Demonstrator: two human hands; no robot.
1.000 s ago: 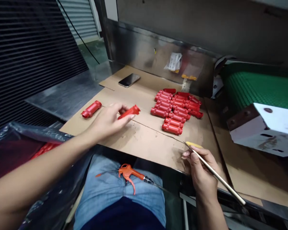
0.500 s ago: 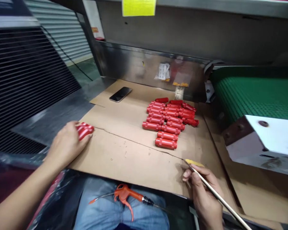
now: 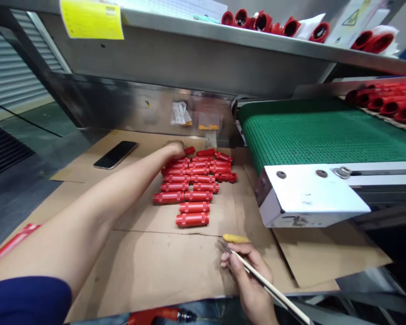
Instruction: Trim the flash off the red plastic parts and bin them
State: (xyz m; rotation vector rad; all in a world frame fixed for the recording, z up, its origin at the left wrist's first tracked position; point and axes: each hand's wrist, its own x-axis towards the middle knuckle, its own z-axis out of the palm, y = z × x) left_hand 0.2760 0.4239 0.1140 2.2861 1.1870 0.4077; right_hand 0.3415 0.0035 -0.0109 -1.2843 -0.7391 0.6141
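Note:
My left hand (image 3: 176, 148) reaches to the back left of a group of red ribbed cylinders (image 3: 198, 196) lying in rows on cardboard. It is right beside a red piece (image 3: 189, 150); its fingers are mostly hidden, so I cannot tell whether they grip anything. At the lower left, partly behind my forearm, lies another red cylinder (image 3: 13, 243). My right hand (image 3: 252, 280) is closed on a thin, pale-handled stick (image 3: 270, 287) with a dark tip, in front of the rows. A yellow piece (image 3: 236, 238) is at its index finger; whether worn or loose is unclear.
A phone (image 3: 115, 155) lies on the cardboard (image 3: 149, 262) at left. The green conveyor belt (image 3: 307, 131) and its white end housing (image 3: 311, 194) stand at right. Overhead, a metal shelf (image 3: 176, 27) holds red tubes. An orange air gun (image 3: 155, 314) shows at the bottom edge.
My left hand has let go of the red cylinders at the left edge and moved to the back of the rows. My right hand still holds the stick. The view has swung right.

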